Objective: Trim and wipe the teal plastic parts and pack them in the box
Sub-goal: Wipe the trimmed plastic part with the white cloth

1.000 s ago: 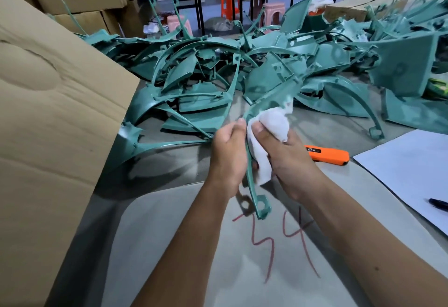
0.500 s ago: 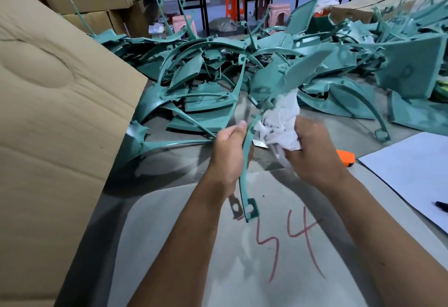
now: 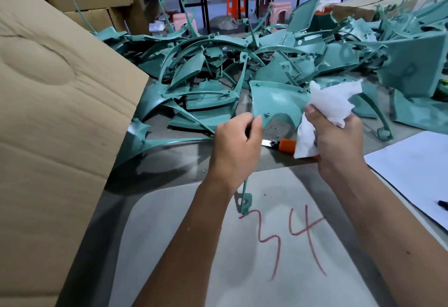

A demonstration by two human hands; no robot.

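**Wiping a teal part**

Our left hand (image 3: 236,146) is pinching the teal part (image 3: 274,103) by its lower edge; its thin leg is hanging below our fingers. Just right, our right hand (image 3: 335,142) is clutching a crumpled white cloth (image 3: 332,103) against it. An orange knife (image 3: 282,145) is lying on the bench (image 3: 169,168) between them.

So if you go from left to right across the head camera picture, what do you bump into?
Cardboard box flap → left hand holding a teal part → orange knife → right hand with the white cloth → white paper sheet.
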